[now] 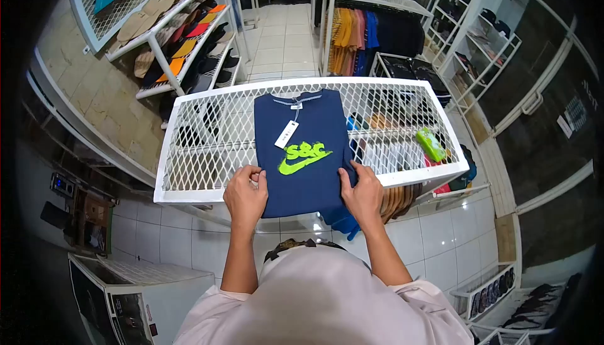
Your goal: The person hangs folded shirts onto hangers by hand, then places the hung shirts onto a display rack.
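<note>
A folded navy T-shirt [302, 188] lies on the white mesh-topped rack [207, 150], collar toward the far side. Bright green lettering and a swoosh mark its front, and a white price tag [287, 133] hangs from the neck on a string. At the shirt's left edge, my left hand [246, 195] is closed, pinching the fabric with curled fingers. My right hand [363, 193] grips the opposite edge, thumb on top, other fingers partly hidden. The near end of the shirt reaches past the rack's front bar.
A green packet [431, 144] sits at the rack's right side. Shelves of caps [182, 49] stand at the left wall. Beyond the tiled aisle [283, 37], hanging shirts [352, 37] fill another rack. A white box-like cabinet [157, 294] stands at lower left.
</note>
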